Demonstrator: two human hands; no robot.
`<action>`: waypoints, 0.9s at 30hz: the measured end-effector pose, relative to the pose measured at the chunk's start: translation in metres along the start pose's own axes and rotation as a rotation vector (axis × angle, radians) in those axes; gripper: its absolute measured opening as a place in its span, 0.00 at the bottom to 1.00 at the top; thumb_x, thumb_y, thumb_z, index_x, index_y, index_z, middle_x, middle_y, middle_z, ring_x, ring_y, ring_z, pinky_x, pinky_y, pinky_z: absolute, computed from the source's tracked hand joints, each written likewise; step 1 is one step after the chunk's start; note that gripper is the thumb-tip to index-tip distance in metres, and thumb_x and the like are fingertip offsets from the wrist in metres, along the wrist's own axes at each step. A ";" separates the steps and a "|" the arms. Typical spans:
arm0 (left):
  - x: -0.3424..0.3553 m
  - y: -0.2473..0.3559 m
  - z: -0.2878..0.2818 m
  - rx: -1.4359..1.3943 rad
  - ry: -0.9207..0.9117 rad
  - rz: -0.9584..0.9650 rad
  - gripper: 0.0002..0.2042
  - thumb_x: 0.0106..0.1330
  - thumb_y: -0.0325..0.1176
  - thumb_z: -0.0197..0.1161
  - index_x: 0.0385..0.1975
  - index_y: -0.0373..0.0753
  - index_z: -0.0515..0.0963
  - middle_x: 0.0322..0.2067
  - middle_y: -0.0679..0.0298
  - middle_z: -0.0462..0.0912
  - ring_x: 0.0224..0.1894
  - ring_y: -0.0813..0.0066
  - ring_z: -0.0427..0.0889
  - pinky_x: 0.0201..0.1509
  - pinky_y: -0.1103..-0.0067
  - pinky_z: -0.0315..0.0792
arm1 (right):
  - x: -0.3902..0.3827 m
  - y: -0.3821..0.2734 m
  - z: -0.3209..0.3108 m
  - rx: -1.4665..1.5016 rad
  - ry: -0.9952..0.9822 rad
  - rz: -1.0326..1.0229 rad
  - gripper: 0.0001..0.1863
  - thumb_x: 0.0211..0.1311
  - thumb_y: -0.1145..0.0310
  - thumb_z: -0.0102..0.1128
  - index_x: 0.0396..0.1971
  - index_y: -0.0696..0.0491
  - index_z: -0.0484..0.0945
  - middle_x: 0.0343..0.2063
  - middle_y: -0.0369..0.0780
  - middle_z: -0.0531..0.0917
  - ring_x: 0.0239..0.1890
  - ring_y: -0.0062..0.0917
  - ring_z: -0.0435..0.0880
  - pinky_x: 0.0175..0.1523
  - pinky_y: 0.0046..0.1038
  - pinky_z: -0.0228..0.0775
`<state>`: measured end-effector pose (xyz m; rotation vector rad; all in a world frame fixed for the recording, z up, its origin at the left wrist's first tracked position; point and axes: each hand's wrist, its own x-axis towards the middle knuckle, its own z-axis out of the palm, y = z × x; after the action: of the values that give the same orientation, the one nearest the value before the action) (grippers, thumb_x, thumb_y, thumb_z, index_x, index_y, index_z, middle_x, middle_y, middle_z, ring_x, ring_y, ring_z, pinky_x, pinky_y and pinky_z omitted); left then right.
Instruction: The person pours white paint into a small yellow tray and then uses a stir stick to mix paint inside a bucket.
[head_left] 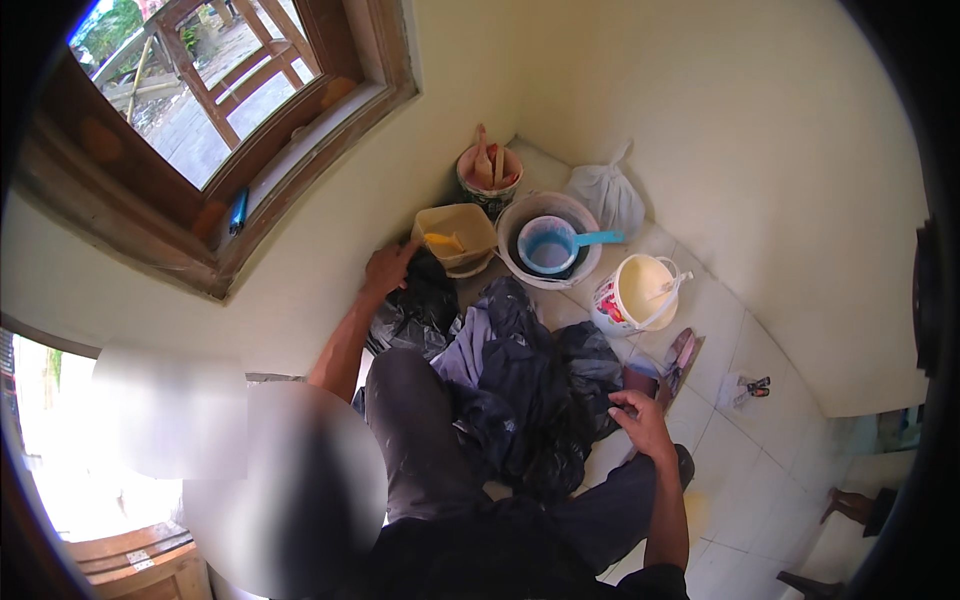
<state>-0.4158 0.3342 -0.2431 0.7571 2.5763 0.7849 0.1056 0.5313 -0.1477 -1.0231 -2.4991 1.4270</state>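
Right hand: grip pinching dark plastic sheeting at knee.
Left hand: fingers spread on black bag; best pulled slowly, clear of tan tub.

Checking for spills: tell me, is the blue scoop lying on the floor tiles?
No, the blue scoop sits inside the big white bucket.

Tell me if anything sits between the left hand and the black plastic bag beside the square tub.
Nothing visible does. The left hand already rests on top of the black plastic bag, right beside the square tub. The right hand is apart, at the edge of the dark cloth on the tiled floor.
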 end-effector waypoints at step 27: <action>0.100 0.022 0.040 0.192 -0.415 -0.375 0.12 0.50 0.43 0.62 0.19 0.40 0.75 0.16 0.61 0.74 0.16 0.68 0.71 0.20 0.72 0.63 | -0.017 0.081 0.008 0.422 -0.012 0.224 0.14 0.64 0.68 0.64 0.46 0.60 0.80 0.35 0.36 0.84 0.38 0.17 0.80 0.42 0.23 0.73</action>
<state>-0.4688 0.4234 -0.2779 0.4101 2.3248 0.2368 0.1563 0.5430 -0.2126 -1.2257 -2.0023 1.9153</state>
